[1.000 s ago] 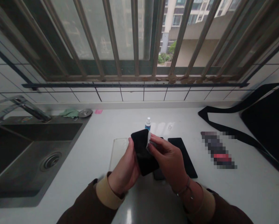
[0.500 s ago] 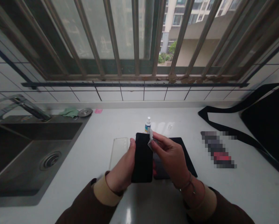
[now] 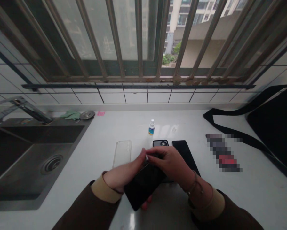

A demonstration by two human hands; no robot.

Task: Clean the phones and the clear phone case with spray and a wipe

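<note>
The left hand (image 3: 123, 175) grips a black smartphone (image 3: 143, 187) held tilted above the counter, and the right hand (image 3: 169, 166) pinches a small white tab (image 3: 147, 157) at its edge — a close, steady hold — beyond lie a clear phone case (image 3: 122, 154) and a small bottle (image 3: 151, 127).

The person wears dark brown sleeves (image 3: 85, 207) ending in wide tan cuffs (image 3: 103, 188), plus a thin bracelet (image 3: 193, 185) on the right, perhaps doubled cord, hard to tell from here.
</note>
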